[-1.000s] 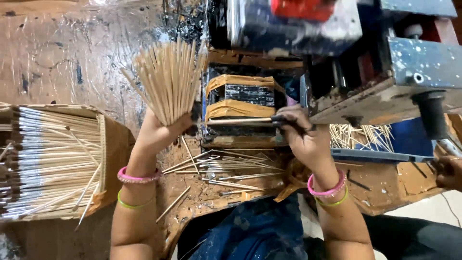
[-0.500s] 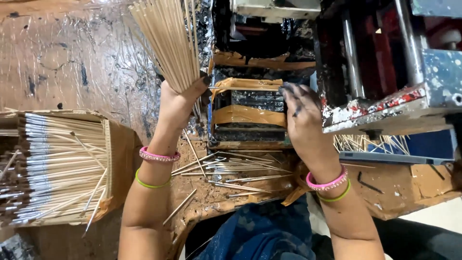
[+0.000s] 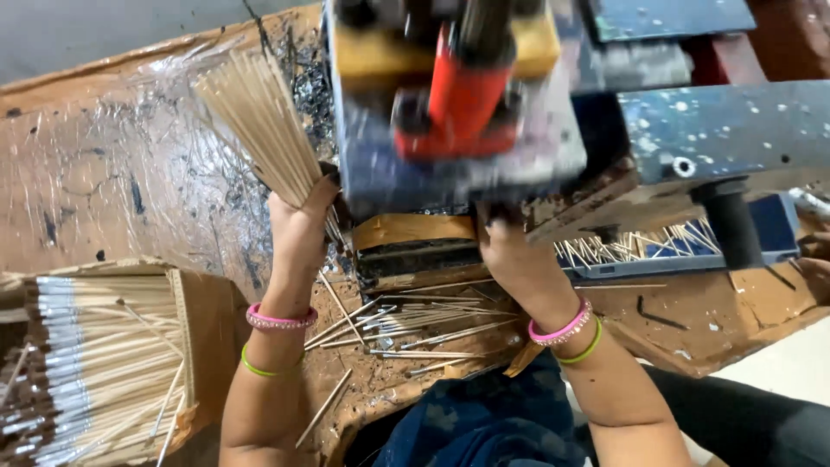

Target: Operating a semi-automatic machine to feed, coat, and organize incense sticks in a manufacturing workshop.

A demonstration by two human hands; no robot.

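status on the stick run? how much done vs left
Done: a stack of tipped sticks fills the tray at left. In hand: the left hand holds a fanned bundle of bare sticks beside the machine; the right hand reaches under it. Left: that bundle, plus loose sticks on the bench.

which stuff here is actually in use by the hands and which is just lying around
In use:
- left hand gripping a fanned bundle of thin sticks
- right hand reaching under the machine

Lying about:
- loose sticks on the worktable
- stacked coated sticks in the box at left
- more sticks on the blue tray
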